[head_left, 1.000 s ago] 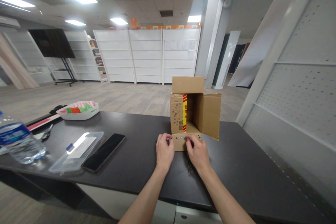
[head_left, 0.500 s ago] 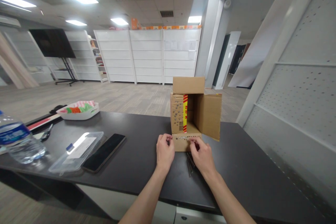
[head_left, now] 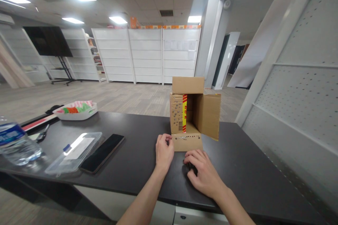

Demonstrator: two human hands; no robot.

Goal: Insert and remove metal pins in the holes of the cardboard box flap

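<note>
Right hand (head_left: 202, 171) is curled down on the desk (head_left: 137, 133), thumb and fingers apart with some thin dark rods (head_left: 191, 167) (nails, maybe?) in the gap. Can't tell if it's got a grip on any. Left hand (head_left: 164, 151) has its fingers bunched right by the left edge of the cardboard box's front flap (head_left: 188, 146); can't see whether it's pinching anything.

The box (head_left: 176, 121) sits just beyond both hands, open toward the near side. That flap has a row of little holes, a few with something shiny in them.

My worry: those rods look loose, so a clumsy scoop could send them rolling around. A hard push on the flap might also bend it or nudge the box, since I don't see anything pinning it down.

Well off to the left are a phone (head_left: 102, 153), a clear plastic case (head_left: 75, 153) and a water bottle (head_left: 16, 144).
</note>
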